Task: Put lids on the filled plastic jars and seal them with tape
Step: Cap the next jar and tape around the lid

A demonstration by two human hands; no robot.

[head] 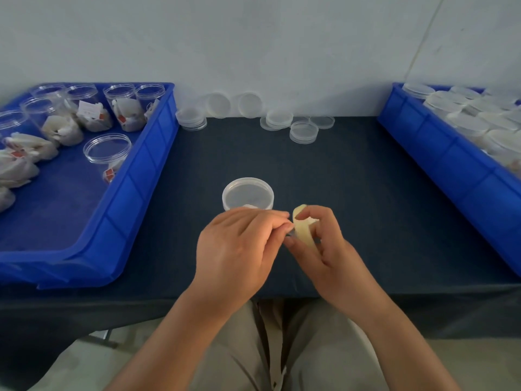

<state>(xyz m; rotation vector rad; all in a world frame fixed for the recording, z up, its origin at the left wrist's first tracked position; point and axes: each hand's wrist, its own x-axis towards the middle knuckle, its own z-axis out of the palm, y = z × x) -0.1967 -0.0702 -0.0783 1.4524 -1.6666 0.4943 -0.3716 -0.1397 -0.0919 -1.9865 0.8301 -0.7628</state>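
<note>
Clear round plastic jar (248,194), lid already on, stands mid-table just beyond our knuckles, with no tape on it that we can see. Right hand (321,246) curls round a pale yellowish roll of tape (303,231). Left hand (239,249) pinches at the roll's edge, thumb and forefinger together, likely on the free end, though it is too small to be sure.

Risks, as we judge them:
- The end slips back onto the roll.
- Tape sticks to our fingers and folds on itself.
- A sharp pull knocks the left hand into the jar and tips it.

Around us:
- Left blue plastic bin (135,179) holds open filled jars (118,108).
- Right blue plastic bin (439,153) holds lidded ones.
- Loose clear lids (304,132) sit along the wall on the dark cloth table (366,198).

Only the left hand sits between roll and jar.
</note>
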